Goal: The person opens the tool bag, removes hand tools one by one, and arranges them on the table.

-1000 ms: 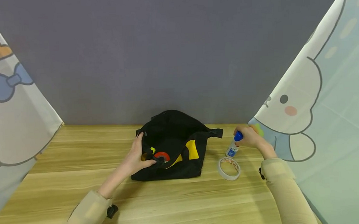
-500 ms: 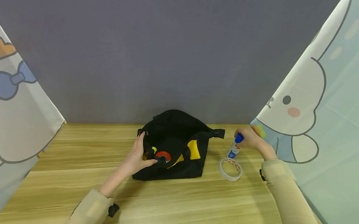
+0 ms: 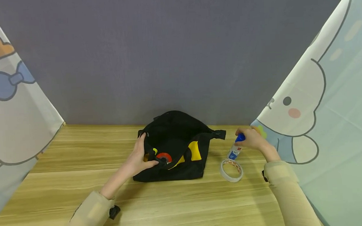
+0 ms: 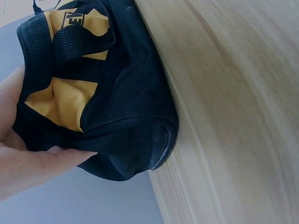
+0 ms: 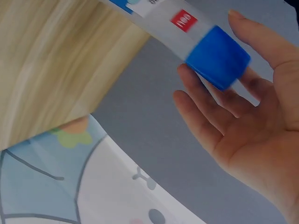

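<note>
A black and yellow tool bag (image 3: 185, 170) stands with its mouth open in the middle of the table. My left hand (image 3: 137, 159) grips the left part of its rim, thumb and fingers spread along the edge; the yellow pocket (image 4: 70, 102) shows in the left wrist view. Inside lies a red ring-shaped roll (image 3: 164, 158), partly hidden. To the right stands a whitish glue bottle (image 3: 234, 152) with a blue cap (image 5: 219, 58). My right hand (image 3: 251, 138) is around the cap, its fingers loosely bent beside it and the thumb apart from it in the right wrist view.
A white tape roll (image 3: 222, 174) lies flat just in front of the bottle. Wood-grain tabletop (image 3: 173, 209) extends around these things. A grey wall (image 3: 153, 59) rises behind, with cartoon-printed cloths (image 3: 306, 109) at both sides.
The bottle has turned slightly and more of its red label patch shows below my right hand. My left hand and the bag stay where they were; the view has shifted only a little.
</note>
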A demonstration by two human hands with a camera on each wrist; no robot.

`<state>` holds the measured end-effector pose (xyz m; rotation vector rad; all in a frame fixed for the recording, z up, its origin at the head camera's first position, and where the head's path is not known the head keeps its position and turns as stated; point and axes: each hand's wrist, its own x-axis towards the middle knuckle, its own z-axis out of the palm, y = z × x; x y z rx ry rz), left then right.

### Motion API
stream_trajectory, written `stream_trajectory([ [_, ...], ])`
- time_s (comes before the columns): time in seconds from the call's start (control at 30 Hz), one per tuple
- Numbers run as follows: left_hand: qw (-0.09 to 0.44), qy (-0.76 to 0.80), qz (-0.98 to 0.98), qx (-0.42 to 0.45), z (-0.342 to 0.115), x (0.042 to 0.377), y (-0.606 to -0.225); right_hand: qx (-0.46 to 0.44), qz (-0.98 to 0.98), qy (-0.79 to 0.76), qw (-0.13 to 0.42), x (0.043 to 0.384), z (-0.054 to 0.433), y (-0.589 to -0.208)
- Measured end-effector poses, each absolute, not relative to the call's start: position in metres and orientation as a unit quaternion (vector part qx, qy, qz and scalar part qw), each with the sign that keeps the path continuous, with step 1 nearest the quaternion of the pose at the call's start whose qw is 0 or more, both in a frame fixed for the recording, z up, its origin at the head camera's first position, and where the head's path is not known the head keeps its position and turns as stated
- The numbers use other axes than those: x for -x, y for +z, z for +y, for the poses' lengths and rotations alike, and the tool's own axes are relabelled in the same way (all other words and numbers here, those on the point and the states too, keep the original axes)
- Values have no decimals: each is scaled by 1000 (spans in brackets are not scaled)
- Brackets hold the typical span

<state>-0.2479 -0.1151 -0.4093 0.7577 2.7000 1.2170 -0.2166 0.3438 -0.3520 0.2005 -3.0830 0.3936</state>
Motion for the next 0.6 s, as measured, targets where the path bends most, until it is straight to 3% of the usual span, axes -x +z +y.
stream_trajectory([
  [0.27,43,395,884,-245,-117,248,-408,-66,-987,143,16,217,341,-332],
  [0.6,37,395,882,-256,-116,250,-412,-85,-987,122,65,220,316,-300],
])
